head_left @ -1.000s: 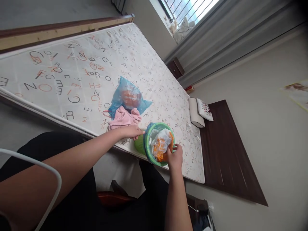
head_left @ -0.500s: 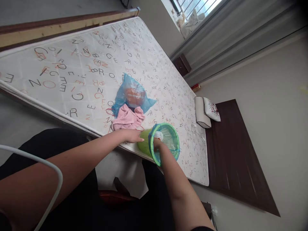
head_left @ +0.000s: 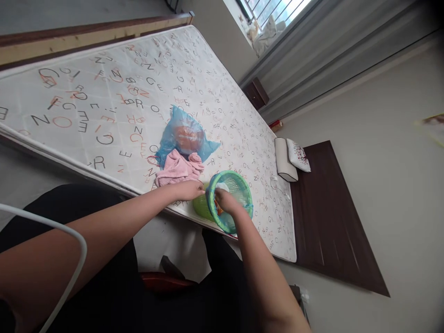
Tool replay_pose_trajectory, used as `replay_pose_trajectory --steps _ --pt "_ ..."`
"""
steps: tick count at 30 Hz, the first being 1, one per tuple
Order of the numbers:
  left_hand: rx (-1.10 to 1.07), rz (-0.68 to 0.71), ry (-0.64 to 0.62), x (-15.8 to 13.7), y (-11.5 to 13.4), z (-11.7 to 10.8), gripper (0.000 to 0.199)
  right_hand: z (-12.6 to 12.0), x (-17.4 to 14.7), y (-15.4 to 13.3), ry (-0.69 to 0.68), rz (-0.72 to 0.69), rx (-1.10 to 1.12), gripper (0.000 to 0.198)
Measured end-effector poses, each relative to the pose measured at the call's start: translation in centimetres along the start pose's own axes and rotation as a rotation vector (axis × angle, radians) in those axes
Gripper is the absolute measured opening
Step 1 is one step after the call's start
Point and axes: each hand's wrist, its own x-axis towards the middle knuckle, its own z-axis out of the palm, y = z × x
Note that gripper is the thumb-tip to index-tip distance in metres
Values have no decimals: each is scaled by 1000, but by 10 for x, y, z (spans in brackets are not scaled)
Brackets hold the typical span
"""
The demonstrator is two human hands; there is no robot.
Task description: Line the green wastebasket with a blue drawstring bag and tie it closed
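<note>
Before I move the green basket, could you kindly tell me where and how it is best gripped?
I would likely pinch the green basket by its round rim, coming from the headboard side, thumb inside, fingers outside. The rim is exposed there, whereas the left hand is at the opposite side and the right hand reaches into the open mouth.

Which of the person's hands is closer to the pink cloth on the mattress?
The left. The left hand is just beside the pink cloth, at its near edge; the right hand is farther off, inside the mouth of the green basket.
</note>
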Motion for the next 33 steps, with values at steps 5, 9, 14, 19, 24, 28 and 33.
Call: replay_pose_trajectory --steps 5,9,14,19,24,28,33 --pt "-277 -80 64 7 6 15 32 -52 -65 11 568 62 -149 35" --pt "-534 -180 62 17 7 25 36 -36 -120 22 875 577 392 42" --pt "-633 -240 111 26 5 33 24 8 -164 19 671 914 1064 22" --pt "-625 -161 184 20 9 28 19 11 -179 10 619 821 1305 17" --pt "-754 -93 171 5 14 15 26 -5 -170 12 645 790 1380 16" --pt "-820 -14 22 -8 16 5 27 -9 -159 12 576 803 1390 26" --pt "-839 -1 -227 -20 17 -4 27 2 -150 15 564 836 1256 34"
